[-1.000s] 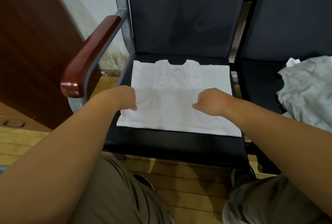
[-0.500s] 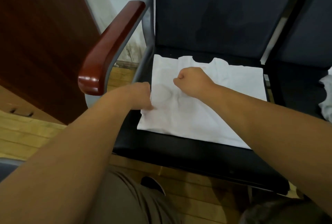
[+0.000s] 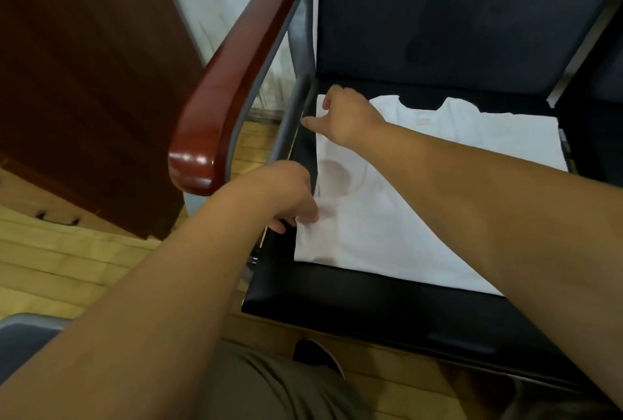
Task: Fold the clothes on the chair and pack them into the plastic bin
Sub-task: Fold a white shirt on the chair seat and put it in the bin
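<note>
Shirt (image 3: 371,234) lying flat on seat (image 3: 371,318), against its left edge. Left grip (image 3: 290,194) pinching near-left hem, right grip (image 3: 344,116) pinching far-left shoulder: both holding one side, probably for folding it inward.

A white shirt (image 3: 421,204) lies flat on the dark seat (image 3: 387,311) of the chair, neckline toward the backrest (image 3: 455,15), with a small pink label (image 3: 424,120) at the collar. The left hand (image 3: 286,190) pinches the shirt's left edge near the seat's front-left corner, thumb below the cloth and fingers above. The right hand (image 3: 347,116) is at the shirt's far-left corner, beside the grey frame tube (image 3: 293,123). It appears to pinch the cloth there, but the hand partly hides the contact. A red-brown armrest (image 3: 229,82) runs along the seat's left side.
</note>
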{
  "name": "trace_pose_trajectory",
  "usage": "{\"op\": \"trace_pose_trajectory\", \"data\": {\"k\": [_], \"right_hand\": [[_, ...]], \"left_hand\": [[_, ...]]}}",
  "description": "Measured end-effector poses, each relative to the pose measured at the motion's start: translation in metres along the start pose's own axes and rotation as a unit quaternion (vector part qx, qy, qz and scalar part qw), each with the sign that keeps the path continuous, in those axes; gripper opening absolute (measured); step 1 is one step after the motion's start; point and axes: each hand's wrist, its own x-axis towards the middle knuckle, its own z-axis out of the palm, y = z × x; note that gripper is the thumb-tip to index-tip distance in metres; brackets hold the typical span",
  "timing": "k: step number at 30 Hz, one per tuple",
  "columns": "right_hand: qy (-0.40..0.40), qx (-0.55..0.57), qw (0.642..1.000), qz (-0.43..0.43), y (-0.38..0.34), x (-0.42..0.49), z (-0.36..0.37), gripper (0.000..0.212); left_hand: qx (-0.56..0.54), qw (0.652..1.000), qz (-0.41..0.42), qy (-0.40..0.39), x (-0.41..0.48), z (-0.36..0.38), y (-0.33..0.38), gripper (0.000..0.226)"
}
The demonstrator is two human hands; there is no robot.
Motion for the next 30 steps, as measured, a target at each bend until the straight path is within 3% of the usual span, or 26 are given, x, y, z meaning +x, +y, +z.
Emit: {"op": "trace_pose_trajectory", "data": {"k": [5, 8, 12, 15, 19, 25, 30], "right_hand": [[-0.021, -0.078, 0.997, -0.001, -0.008, 0.015, 0.009, 0.088], [-0.015, -0.118, 0.993, -0.024, -0.013, 0.018, 0.012, 0.070], [-0.029, -0.189, 0.979, -0.068, -0.016, 0.018, 0.008, 0.066], [-0.029, -0.241, 0.964, -0.106, -0.016, 0.018, 0.000, 0.040], [-0.025, -0.178, 0.980, -0.086, -0.008, -0.002, -0.022, 0.021], [0.056, -0.036, 0.996, -0.053, 0.026, -0.009, -0.067, 0.025], [0.085, -0.023, 0.996, -0.030, 0.066, -0.023, -0.100, 0.034]], "left_hand": [[-0.062, 0.996, -0.038, -0.053, 0.000, -0.003, -0.004, 0.024], [-0.035, 0.998, -0.032, -0.051, 0.001, 0.003, -0.001, 0.032], [0.010, 0.998, -0.045, -0.038, 0.005, 0.012, 0.007, 0.050], [-0.012, 0.999, -0.037, -0.018, 0.004, 0.014, 0.010, 0.051], [-0.061, 0.998, -0.008, -0.004, -0.009, 0.009, 0.012, 0.042], [-0.127, 0.990, 0.059, -0.012, -0.043, 0.011, 0.030, 0.034], [-0.151, 0.981, 0.120, -0.028, -0.060, 0.028, 0.063, 0.036]]}}
